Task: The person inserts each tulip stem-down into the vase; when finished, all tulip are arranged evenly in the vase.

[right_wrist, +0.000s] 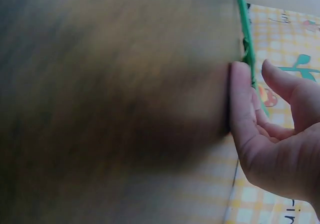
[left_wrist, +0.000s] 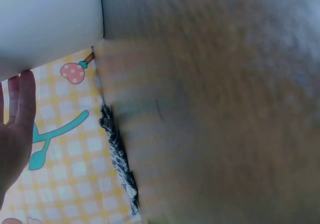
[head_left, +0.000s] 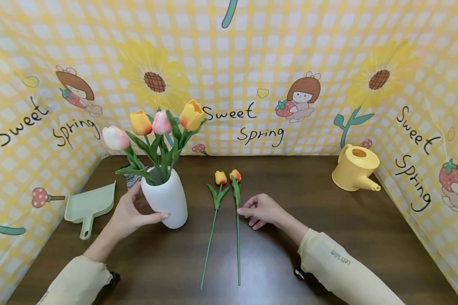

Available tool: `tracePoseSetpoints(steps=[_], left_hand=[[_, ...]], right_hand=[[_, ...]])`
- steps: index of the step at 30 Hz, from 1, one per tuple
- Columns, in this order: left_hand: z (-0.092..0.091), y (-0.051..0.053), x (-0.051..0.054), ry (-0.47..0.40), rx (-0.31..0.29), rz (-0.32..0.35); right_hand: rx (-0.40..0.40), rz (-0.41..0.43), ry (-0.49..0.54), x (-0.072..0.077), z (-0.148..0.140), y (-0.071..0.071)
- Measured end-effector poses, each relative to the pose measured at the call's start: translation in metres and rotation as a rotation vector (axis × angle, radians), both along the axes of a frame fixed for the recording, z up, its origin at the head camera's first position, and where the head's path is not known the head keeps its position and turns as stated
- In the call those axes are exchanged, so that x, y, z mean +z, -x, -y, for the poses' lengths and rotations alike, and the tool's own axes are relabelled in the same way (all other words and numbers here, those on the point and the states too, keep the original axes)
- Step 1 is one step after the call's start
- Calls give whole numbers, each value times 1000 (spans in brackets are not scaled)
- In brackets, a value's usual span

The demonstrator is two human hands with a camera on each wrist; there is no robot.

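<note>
A white vase (head_left: 166,201) leans slightly on the brown table, holding pink and orange-yellow tulips (head_left: 161,123). My left hand (head_left: 129,216) grips its lower part, thumb across the front and fingers round the far side. In the left wrist view those fingers (left_wrist: 25,99) touch the vase's wall (left_wrist: 50,24). Two orange-yellow tulips lie side by side: a left one (head_left: 215,197) and a right one (head_left: 236,190). At the right tulip's stem is my right hand (head_left: 263,209). The right wrist view shows the stem (right_wrist: 247,34) against the fingertips, with the thumb (right_wrist: 280,81) apart from it.
A pale green dustpan (head_left: 89,205) lies at the left of the table. Behind the vase is a striped dark cloth (head_left: 131,180), partly hidden. A yellow watering can (head_left: 355,169) stands at the back right. Checked fabric (head_left: 229,63) walls in the table.
</note>
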State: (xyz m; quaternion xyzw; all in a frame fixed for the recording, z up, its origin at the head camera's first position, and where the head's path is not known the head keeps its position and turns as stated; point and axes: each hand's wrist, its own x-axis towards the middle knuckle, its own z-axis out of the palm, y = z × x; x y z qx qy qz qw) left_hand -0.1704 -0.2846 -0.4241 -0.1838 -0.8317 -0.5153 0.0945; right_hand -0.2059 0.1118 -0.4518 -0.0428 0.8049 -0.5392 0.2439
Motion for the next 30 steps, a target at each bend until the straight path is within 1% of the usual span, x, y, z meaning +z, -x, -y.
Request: tracePoseSetpoints(steps=[3, 5, 8, 10, 14, 17, 21, 25, 30], left_hand=[[2, -2, -2, 8, 15, 4], [1, -1, -3, 6, 19, -1], [-1, 2, -4, -15, 7, -2], [-3, 3, -6, -23, -1, -1], [-5, 2, -11, -34, -3, 10], [-6, 2, -13, -36, -4, 13], [-7, 3, -10, -24, -7, 4], [-5, 2, -6, -14, 0, -7], [-1, 0, -2, -2, 6, -10]], right_hand=[[5, -5, -28, -4, 4, -1], [5, -22, -56, -3, 5, 0], [-4, -35, -93, -2, 4, 1], [0, -18, -98, -2, 3, 1], [27, 50, -57, -7, 1, 0], [34, 76, -40, -8, -1, -1], [34, 96, -34, -6, -1, -2], [67, 122, -12, -5, 3, -3], [103, 131, 7, -6, 11, -7]])
